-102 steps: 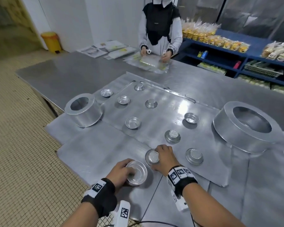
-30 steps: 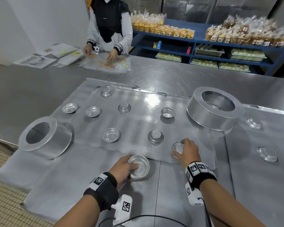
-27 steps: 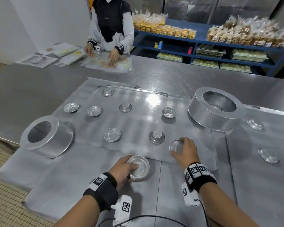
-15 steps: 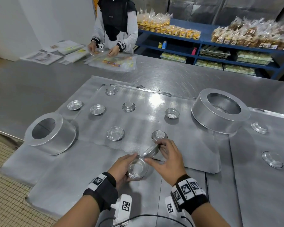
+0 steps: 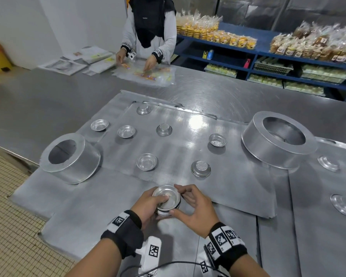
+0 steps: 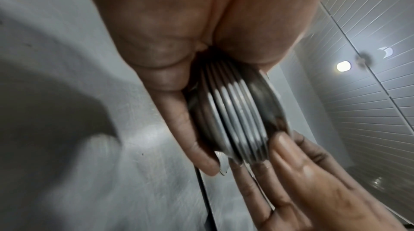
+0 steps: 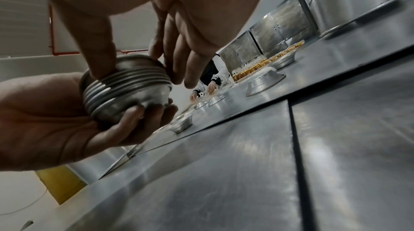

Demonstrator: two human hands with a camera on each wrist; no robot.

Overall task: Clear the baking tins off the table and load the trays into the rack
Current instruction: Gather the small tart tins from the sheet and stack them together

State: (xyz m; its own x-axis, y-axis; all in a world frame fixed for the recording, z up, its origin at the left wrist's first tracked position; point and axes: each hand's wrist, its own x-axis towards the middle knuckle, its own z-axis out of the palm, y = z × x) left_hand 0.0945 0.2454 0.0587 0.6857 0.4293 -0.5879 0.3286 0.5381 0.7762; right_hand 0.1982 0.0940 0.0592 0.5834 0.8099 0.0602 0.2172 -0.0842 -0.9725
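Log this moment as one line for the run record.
left hand: grips stack of small tins | right hand: pinches stack rim | stack: off table | loose tins left on trays | rack: not in view

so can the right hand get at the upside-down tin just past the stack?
Probably yes: the right hand only steadies the tin stack that the left hand grips, and nothing lies between it and the inverted tin.

The head view looks forward and down from above across the steel counter (image 5: pixel 218 96) toward the blue shelves (image 5: pixel 268 48). The left wrist view sits very close beneath the left hand (image 6: pixel 179 40), facing along its fingers and up toward the ceiling. The right wrist view looks low along the counter from under the right hand (image 7: pixel 179 13). All three share the stack of small tins (image 5: pixel 167 198).
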